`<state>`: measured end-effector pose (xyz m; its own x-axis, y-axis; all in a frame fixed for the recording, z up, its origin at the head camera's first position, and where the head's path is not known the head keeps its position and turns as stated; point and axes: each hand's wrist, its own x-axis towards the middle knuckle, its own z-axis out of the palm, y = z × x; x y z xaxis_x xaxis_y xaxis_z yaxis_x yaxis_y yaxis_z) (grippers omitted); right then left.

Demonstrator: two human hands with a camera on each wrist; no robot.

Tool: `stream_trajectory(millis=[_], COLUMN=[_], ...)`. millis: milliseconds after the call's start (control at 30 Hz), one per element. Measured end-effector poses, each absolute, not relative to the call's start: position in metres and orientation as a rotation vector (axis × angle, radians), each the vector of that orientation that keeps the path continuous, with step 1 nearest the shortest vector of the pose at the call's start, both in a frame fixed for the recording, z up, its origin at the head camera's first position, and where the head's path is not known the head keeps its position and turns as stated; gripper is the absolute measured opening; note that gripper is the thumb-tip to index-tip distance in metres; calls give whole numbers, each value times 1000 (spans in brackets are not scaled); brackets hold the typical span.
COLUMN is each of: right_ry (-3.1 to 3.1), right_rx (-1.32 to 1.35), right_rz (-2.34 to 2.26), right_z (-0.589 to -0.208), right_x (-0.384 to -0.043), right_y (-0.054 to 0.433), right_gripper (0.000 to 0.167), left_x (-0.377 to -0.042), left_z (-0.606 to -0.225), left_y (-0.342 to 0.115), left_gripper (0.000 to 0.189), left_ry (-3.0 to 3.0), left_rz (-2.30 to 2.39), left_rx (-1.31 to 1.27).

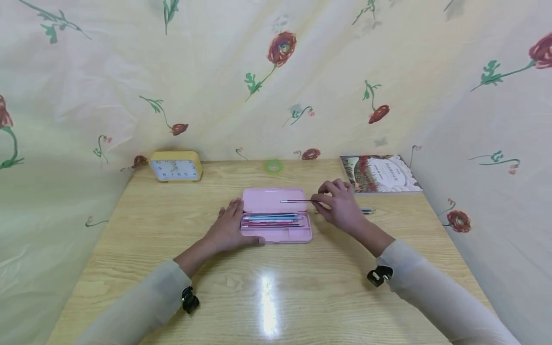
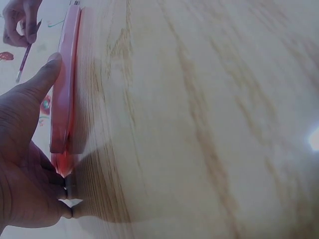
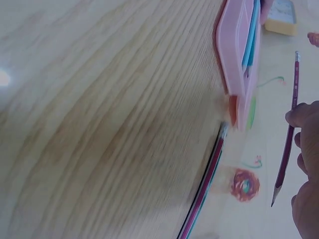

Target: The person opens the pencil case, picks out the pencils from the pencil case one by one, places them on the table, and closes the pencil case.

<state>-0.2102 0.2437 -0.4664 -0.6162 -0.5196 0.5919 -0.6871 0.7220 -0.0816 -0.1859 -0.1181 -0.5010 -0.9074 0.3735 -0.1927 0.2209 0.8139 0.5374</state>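
A pink pencil case lies with its lid raised on the table, holding several blue and red pencils in its long compartment. My left hand rests against the case's left end, fingers extended, with the thumb along the front wall. Between thumb and fingertips, my right hand pinches a dark red pencil above the right side of the lid. Its eraser end points left and its sharpened tip right. Loose pencils lie on the table under the right hand, partly hidden in the head view.
A yellow clock stands at the back left. Near the back edge sits a green tape roll. A book with a picture cover lies at the back right. Flower-patterned cloth surrounds the wooden table.
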Motion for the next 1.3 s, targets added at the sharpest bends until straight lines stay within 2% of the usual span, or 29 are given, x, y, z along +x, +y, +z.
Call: stream_trajectory(millis=[800, 1300], right_ry=[-2533, -2565], right_rx=[760, 759], right_rz=[283, 242], right_z=[-502, -509], right_x=[-184, -184], right_y=[324, 331], right_gripper=[21, 16], left_x=[-184, -186], left_z=[-503, -507], left_y=[-118, -118], left_gripper=[148, 148], left_ry=[2718, 2727], left_rz=[760, 764], left_rx=[445, 460])
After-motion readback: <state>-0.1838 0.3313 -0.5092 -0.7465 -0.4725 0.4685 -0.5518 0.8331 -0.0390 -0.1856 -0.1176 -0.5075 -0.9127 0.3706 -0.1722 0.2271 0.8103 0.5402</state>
